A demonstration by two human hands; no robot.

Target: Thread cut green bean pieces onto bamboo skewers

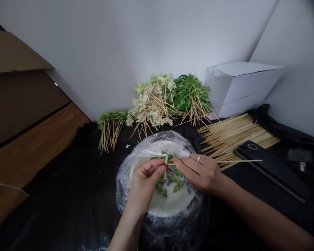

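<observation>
Over a white bowl (167, 208) in a clear plastic bag (125, 174), my left hand (146, 177) pinches a short green bean piece (166, 161) upright between thumb and fingers. My right hand (201, 172), with a ring on one finger, is closed around a thin bamboo skewer (242, 160). The skewer lies nearly level; its tip meets the bean piece, but whether it has gone through I cannot tell. Several more green bean pieces (178, 186) lie in the bowl below, partly hidden by my hands.
Behind the bowl lie skewered green beans (112, 116), pale cabbage-like leaves (149, 97) and leafy greens (189, 92) on skewers. Loose skewers (230, 134), a dark phone (272, 170) and a white box (240, 87) are at right. A cardboard box (18, 90) stands left.
</observation>
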